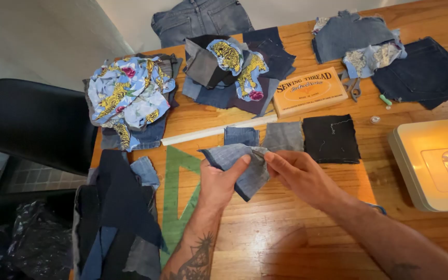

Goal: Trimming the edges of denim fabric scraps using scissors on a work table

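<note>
Both hands, left hand (218,182) and right hand (297,173), are pinching a light denim patch (238,165); beyond the fingertips, three cut squares (286,137) are lying sorted, fabric heaps (130,98) waiting.

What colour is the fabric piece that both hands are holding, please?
Light blue-grey denim, with frayed edges: the fabric piece shows best in the head view, between the left hand and right hand.

Both hands pinch light denim patch (239,168) above wooden table (286,233); left hand (219,181), right hand (299,173).
</note>
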